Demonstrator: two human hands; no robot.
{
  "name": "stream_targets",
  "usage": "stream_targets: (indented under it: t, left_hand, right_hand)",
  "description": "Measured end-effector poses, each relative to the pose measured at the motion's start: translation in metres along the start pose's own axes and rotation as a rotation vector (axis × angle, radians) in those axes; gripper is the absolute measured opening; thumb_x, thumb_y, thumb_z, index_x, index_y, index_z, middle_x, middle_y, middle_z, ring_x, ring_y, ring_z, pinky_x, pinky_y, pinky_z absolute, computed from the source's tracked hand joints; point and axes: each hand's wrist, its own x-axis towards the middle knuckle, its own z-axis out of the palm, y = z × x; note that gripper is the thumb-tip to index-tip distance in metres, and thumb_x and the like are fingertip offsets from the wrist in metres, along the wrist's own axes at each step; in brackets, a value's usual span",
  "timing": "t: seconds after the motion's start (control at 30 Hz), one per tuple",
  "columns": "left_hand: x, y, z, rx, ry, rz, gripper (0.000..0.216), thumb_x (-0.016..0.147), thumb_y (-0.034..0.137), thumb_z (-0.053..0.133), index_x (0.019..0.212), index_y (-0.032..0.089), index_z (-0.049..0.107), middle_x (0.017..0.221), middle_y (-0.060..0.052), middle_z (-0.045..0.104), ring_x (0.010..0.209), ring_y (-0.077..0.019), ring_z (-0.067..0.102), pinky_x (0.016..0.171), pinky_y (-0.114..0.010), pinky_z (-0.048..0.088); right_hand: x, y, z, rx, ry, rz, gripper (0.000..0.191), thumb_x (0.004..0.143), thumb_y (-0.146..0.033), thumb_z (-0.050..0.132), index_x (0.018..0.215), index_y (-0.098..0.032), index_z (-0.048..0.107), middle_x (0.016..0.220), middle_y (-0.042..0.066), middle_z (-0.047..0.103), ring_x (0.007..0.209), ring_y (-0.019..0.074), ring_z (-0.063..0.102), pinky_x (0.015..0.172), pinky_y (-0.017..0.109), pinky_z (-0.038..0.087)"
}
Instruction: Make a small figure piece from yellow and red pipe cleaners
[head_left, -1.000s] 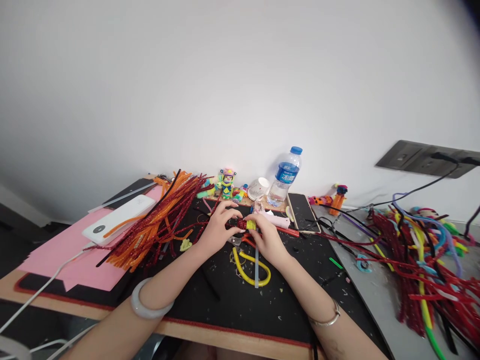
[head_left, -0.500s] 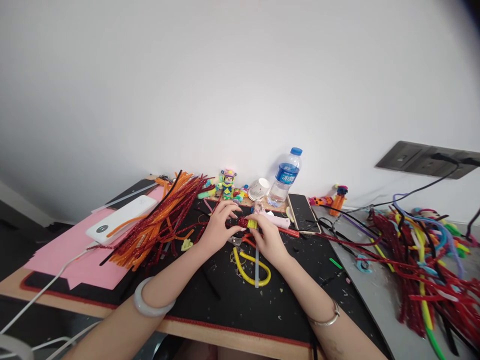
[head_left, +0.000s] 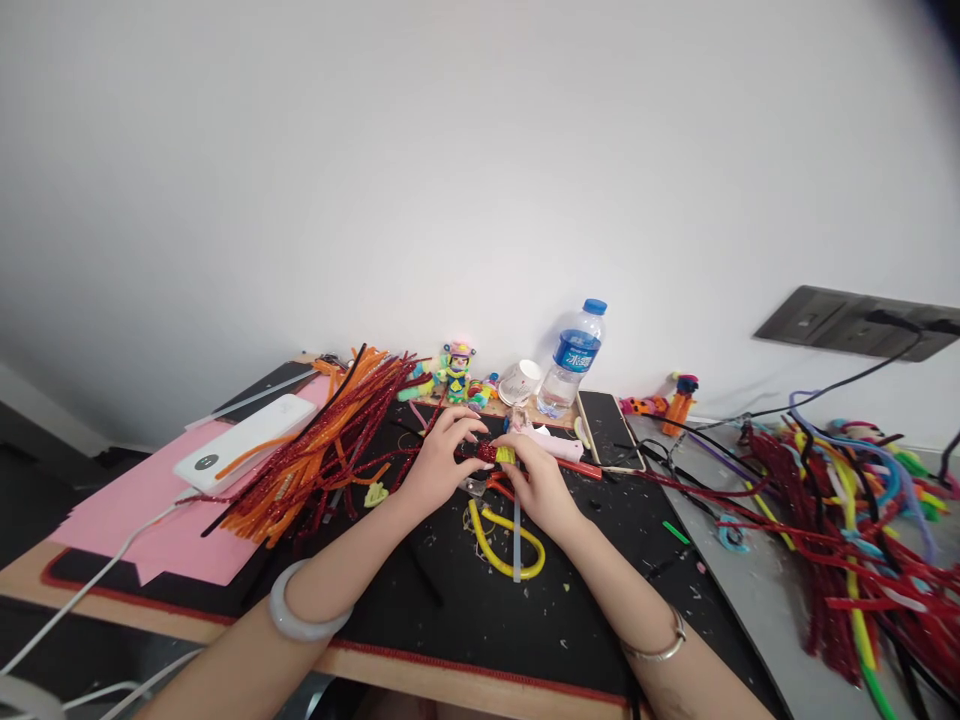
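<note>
In the head view a small craft piece (head_left: 487, 453) of glittery dark red and yellow pipe cleaner is between my hands above the black mat (head_left: 487, 630). My left hand (head_left: 435, 462) curves around its red part, thumb and fingers closed on it. My right hand (head_left: 543, 488) pinches the yellow end (head_left: 506, 455); its fingertips are partly hidden. Under my hands lie pliers or cutters with orange handles (head_left: 499, 486), mostly covered. Closer to me are a bent yellow pipe cleaner (head_left: 480, 536) and a translucent stick (head_left: 517, 550).
An orange and red pipe cleaner bundle (head_left: 322, 440) and a white power bank (head_left: 244, 445) lie on pink paper (head_left: 120, 510). Behind stand a small figure (head_left: 457, 372), a paper cup (head_left: 520, 382) and a water bottle (head_left: 571, 362), with a phone (head_left: 609, 430) alongside. Tangled pipe cleaners (head_left: 825, 560) fill the right.
The whole view has shifted very slightly. Both hands keep their hold on the red and yellow craft piece, with barely any finger movement.
</note>
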Motion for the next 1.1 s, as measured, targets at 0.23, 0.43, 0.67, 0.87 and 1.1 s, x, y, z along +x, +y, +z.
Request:
stream_targets:
  t: [0.23, 0.43, 0.67, 0.87, 1.1]
  left_hand:
    - [-0.0005, -0.0013, 0.0004, 0.026, -0.016, -0.006, 0.02, 0.069, 0.012, 0.064, 0.087, 0.02, 0.059, 0.111, -0.006, 0.046, 0.103, -0.0202, 0.052, 0.087, -0.037, 0.048]
    - [0.0001, -0.001, -0.0001, 0.047, -0.03, -0.02, 0.019, 0.069, 0.013, 0.064, 0.086, 0.021, 0.06, 0.111, -0.006, 0.047, 0.11, -0.0225, 0.047, 0.09, -0.039, 0.046]
    - [0.0003, -0.0007, -0.001, 0.046, -0.028, -0.019, 0.019, 0.069, 0.013, 0.064, 0.085, 0.021, 0.06, 0.111, -0.006, 0.047, 0.11, -0.0232, 0.047, 0.091, -0.04, 0.044]
    - [0.0, -0.0017, -0.0003, 0.061, -0.027, -0.007, 0.019, 0.068, 0.014, 0.066, 0.085, 0.021, 0.06, 0.112, -0.006, 0.047, 0.111, -0.0239, 0.047, 0.094, -0.041, 0.041]
    - [-0.0007, -0.0018, -0.0017, 0.088, -0.033, -0.011, 0.017, 0.07, 0.015, 0.064, 0.085, 0.021, 0.06, 0.114, -0.006, 0.046, 0.106, -0.0224, 0.051, 0.096, -0.041, 0.04]
  right_hand:
    - [-0.0003, 0.0, -0.0009, -0.007, 0.0, -0.004, 0.028, 0.082, -0.008, 0.043, 0.105, -0.021, 0.052, 0.1, 0.007, 0.059, 0.095, 0.0197, 0.055, 0.085, 0.035, 0.044]
    - [-0.0006, -0.0002, -0.0008, -0.015, 0.0, 0.037, 0.031, 0.081, -0.007, 0.044, 0.107, -0.021, 0.049, 0.102, 0.007, 0.058, 0.095, 0.02, 0.055, 0.084, 0.035, 0.044]
    - [-0.0014, 0.0013, -0.0002, -0.015, -0.008, 0.03, 0.029, 0.081, -0.009, 0.043, 0.107, -0.021, 0.05, 0.102, 0.007, 0.059, 0.097, 0.0205, 0.055, 0.085, 0.036, 0.043]
    - [-0.0014, 0.0014, -0.0007, -0.014, -0.017, 0.024, 0.028, 0.081, -0.009, 0.043, 0.105, -0.021, 0.052, 0.102, 0.008, 0.059, 0.096, 0.0207, 0.055, 0.085, 0.036, 0.044]
    - [-0.0007, 0.0015, -0.001, -0.02, -0.042, 0.01, 0.031, 0.082, -0.007, 0.043, 0.108, -0.021, 0.05, 0.104, 0.007, 0.058, 0.098, 0.0195, 0.054, 0.088, 0.035, 0.042]
